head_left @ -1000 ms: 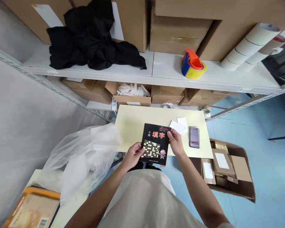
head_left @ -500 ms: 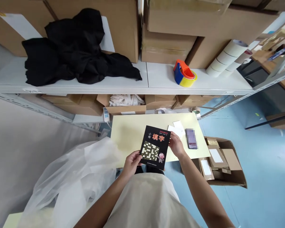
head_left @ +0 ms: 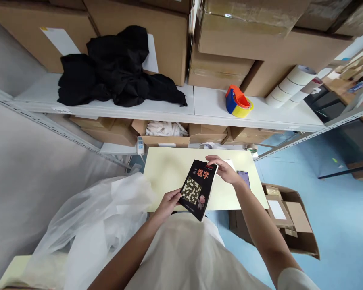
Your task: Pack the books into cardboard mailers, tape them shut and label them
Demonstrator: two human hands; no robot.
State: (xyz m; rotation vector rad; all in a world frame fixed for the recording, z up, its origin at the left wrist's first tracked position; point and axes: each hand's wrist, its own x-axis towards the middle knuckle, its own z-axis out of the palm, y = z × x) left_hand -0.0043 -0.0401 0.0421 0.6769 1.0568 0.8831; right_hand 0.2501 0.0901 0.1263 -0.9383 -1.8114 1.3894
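A black crossword book with orange lettering and a grid on its cover is held tilted over the near edge of a pale yellow table. My left hand grips its lower left edge, thumb on the cover. At the upper right corner, my right hand has its fingers bent over the top edge of the book. White papers lie partly hidden behind my right hand. A phone with its screen lit rests near the table's right side, partly covered by my forearm.
Clear plastic sheeting is heaped at the left. An open cardboard box with smaller boxes stands on the floor at the right. On the shelf ahead are black cloth, a tape dispenser and white rolls.
My right hand has moved from the book's right side up to its top corner. The book has tilted, so its page edge shows. The camera view has shifted slightly.
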